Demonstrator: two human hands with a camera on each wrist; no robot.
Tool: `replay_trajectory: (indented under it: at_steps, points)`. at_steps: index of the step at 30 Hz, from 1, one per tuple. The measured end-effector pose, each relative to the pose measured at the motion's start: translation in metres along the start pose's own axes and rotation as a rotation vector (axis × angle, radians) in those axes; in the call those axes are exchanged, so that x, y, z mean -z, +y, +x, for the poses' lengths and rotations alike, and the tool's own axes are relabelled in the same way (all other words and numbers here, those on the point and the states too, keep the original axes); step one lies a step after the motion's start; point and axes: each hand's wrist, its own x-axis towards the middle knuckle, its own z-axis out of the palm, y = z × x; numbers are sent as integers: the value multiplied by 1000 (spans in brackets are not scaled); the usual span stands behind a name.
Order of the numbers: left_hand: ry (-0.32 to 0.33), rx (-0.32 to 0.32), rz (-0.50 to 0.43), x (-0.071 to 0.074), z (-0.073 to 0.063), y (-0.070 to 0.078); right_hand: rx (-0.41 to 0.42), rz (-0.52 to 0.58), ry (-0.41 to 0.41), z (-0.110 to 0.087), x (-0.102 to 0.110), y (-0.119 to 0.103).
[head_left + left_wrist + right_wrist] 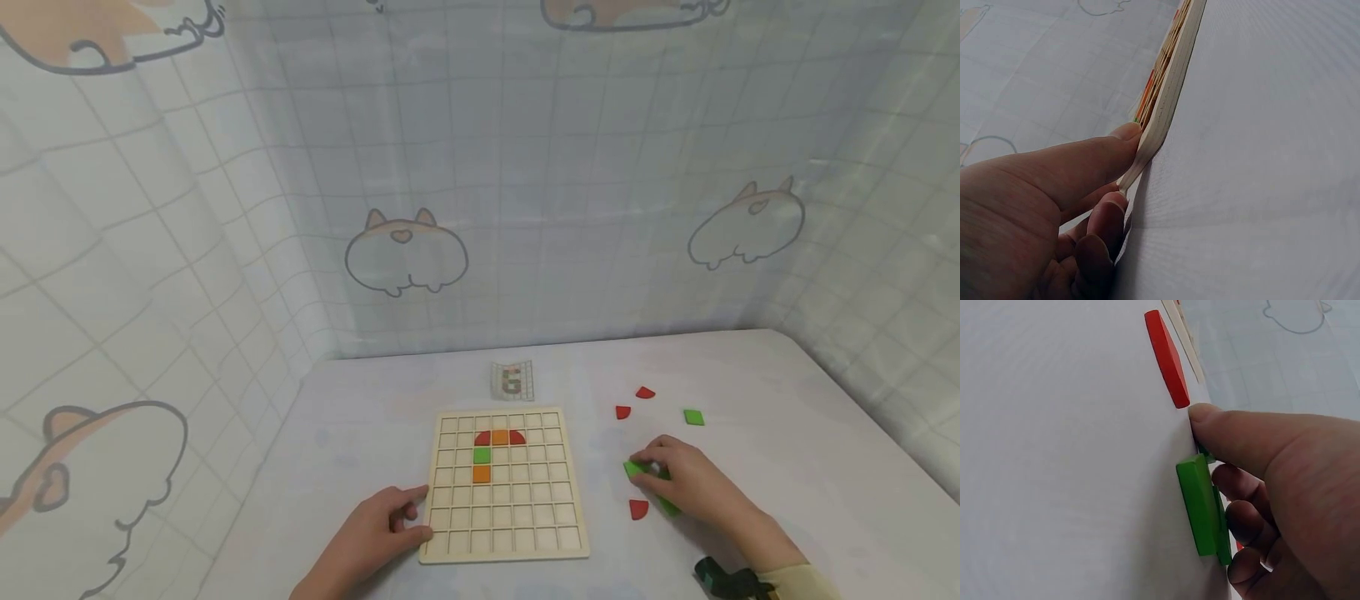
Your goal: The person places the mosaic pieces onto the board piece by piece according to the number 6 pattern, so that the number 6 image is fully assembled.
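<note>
My left hand grips the left edge of a wooden grid board. In the left wrist view its thumb lies along the rim near a corner, other fingers curled below. On the board sit two red quarter-round tiles with an orange square tile between them. A green square and another orange square lie below the left red one. To the right of the board, my right hand pinches a green square tile between thumb and index finger. More green tiles lie under this hand, partly hidden.
Loose red quarter-round tiles lie around the right hand, with a green square beyond it. Behind the board is a small pattern card showing a G-like shape. Curtains printed with cartoon dogs enclose the white table.
</note>
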Motion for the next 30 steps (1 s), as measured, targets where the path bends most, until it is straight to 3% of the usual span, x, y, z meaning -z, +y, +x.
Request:
replay_trajectory:
  at_steps: [13,24,30]
  points:
    - [1,-1,11,0,-1,3,63,-57,-48,6,5,5]
    - [5,-14,11,0,-1,0,54,-137,-62,10,7,-3]
    - [2,-8,13,1,-2,3,53,-126,-58,13,9,-8]
